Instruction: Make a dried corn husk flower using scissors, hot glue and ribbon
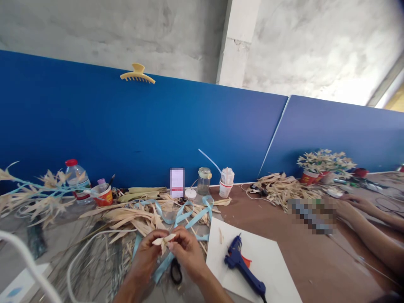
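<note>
Between my hands is a small flower of pale dried husk petals (163, 242). My left hand (147, 250) pinches it from the left, and my right hand (188, 251) has its fingers closed on its right side. My fingertips hide part of the flower's base. Just below my hands lies a black-handled pair of scissors (176, 271), partly covered. Light blue ribbon (195, 218) curls over the table behind my hands, among loose dried husks (135, 216). To the right, a blue hot glue gun (244, 269) with an orange trigger rests on a white board (274, 256).
Husk flowers on blue stems (47, 189), a plastic bottle (77, 181) and a red cup (103, 195) stand left. A phone (177, 183), glass jar (204, 181) and paper cup (225, 188) line the blue partition (189, 126). A white cable (71, 265) loops left. Another person's arms (369, 229) reach in right.
</note>
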`<control>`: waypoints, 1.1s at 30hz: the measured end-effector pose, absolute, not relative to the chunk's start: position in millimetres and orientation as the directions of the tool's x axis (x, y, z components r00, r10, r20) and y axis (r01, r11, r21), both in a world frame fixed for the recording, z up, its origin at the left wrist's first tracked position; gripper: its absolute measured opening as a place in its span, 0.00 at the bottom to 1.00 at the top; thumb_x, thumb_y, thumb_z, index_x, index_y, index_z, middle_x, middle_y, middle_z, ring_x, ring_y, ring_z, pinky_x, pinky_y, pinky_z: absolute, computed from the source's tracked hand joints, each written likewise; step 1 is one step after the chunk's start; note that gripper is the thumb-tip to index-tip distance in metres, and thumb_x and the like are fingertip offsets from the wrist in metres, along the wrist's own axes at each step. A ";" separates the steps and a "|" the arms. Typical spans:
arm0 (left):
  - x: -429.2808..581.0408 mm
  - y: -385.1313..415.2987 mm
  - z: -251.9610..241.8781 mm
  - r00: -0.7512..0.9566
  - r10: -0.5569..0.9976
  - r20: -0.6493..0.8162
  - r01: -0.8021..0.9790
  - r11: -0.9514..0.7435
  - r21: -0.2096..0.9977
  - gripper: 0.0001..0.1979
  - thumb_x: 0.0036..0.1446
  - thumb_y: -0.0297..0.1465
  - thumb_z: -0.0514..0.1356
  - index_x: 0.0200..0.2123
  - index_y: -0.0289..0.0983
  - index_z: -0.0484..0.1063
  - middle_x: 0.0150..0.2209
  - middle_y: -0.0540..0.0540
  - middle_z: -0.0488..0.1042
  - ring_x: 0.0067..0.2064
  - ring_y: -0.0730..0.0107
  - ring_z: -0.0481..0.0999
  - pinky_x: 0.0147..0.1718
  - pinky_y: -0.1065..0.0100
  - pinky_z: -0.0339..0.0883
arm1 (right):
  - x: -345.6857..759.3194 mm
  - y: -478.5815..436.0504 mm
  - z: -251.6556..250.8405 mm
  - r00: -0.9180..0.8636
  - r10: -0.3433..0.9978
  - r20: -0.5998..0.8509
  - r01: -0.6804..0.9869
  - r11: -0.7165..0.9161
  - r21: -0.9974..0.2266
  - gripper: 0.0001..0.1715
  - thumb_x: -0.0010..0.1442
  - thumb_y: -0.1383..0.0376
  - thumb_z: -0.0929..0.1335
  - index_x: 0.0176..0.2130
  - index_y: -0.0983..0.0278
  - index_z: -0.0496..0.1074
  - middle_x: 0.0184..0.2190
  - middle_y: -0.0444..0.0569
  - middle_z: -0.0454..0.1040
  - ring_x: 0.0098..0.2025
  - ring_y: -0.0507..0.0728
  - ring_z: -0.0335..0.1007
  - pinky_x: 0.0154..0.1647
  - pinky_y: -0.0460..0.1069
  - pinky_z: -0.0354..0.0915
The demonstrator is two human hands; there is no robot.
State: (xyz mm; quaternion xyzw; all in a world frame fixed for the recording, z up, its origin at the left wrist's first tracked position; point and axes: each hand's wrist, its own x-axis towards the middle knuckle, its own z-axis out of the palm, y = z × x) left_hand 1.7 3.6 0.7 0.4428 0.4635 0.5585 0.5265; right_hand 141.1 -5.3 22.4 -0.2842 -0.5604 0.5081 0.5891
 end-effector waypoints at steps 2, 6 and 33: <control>2.5 2.4 4.3 -0.041 0.998 0.053 -0.233 -0.062 0.971 0.07 0.35 0.31 0.66 0.23 0.39 0.77 0.28 0.48 0.72 0.32 0.63 0.70 0.31 0.67 0.63 | 140.2 -5.6 22.4 -0.139 0.923 0.360 -0.295 0.308 -0.904 0.08 0.48 0.60 0.72 0.26 0.63 0.74 0.30 0.45 0.66 0.33 0.53 0.62 0.37 0.48 0.61; 5.0 -1.7 14.1 -0.056 0.997 0.056 -0.253 -0.068 0.965 0.06 0.33 0.28 0.66 0.22 0.39 0.78 0.27 0.48 0.73 0.32 0.64 0.70 0.31 0.68 0.63 | 139.4 -5.6 23.1 -0.140 0.933 0.332 -0.300 0.279 -0.912 0.07 0.47 0.62 0.72 0.25 0.63 0.73 0.32 0.47 0.67 0.35 0.54 0.64 0.37 0.48 0.62; -0.9 3.0 10.3 -0.150 0.974 0.171 -0.208 -0.200 0.957 0.08 0.35 0.35 0.71 0.21 0.39 0.78 0.38 0.42 0.74 0.46 0.55 0.72 0.46 0.62 0.66 | 144.6 -3.5 20.0 -0.249 0.968 -0.027 -0.567 -0.169 -0.807 0.19 0.45 0.54 0.73 0.30 0.65 0.70 0.19 0.41 0.67 0.20 0.49 0.61 0.25 0.45 0.56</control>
